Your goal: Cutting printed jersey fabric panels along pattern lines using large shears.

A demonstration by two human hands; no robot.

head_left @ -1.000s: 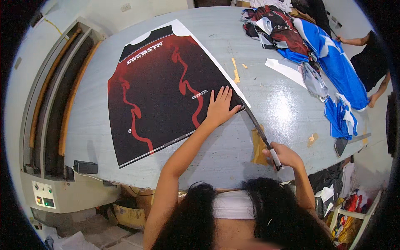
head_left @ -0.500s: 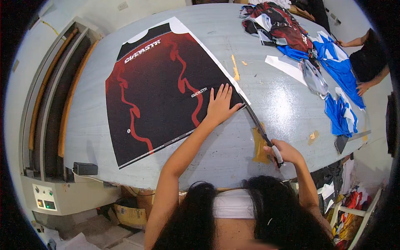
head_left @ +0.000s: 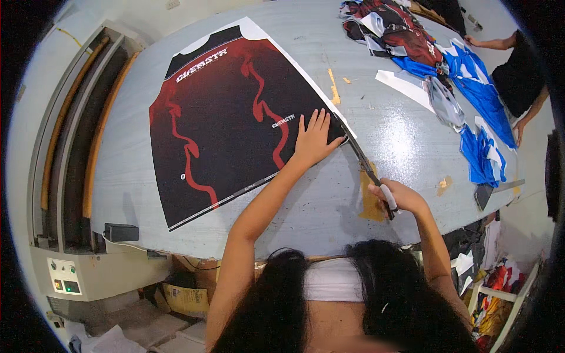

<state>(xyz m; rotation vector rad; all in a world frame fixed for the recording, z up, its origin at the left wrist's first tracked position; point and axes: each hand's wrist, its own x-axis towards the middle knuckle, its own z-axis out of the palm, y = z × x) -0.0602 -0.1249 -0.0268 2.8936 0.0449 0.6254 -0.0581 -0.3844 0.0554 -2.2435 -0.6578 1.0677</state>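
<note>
A black and red printed fabric panel (head_left: 226,135), shaped like a shirt body with a white margin (head_left: 299,69) on its right side, lies flat on the table. My left hand (head_left: 315,141) rests on its lower right part, fingers spread and pressing down. In my right hand (head_left: 401,197) are long dark scissors (head_left: 362,157), their grip wrapped in something whitish. The blades reach the panel's right edge near its lower corner, just right of my left hand, along the border between black print and white margin. How far the blades are apart is hard to see.
On the grey table (head_left: 126,170) sit a black box (head_left: 121,232), brown tape (head_left: 372,200), a white strip (head_left: 405,90), a dark phone-like slab (head_left: 483,197), and piles of red-black (head_left: 400,35) and blue-white fabric (head_left: 479,88). A co-worker (head_left: 521,76) stands right; a roller machine (head_left: 67,276) stands left.
The scissors in my right hand have advanced a little up along the panel's right edge. My left hand stays on the fabric. The whole view has shifted slightly.
</note>
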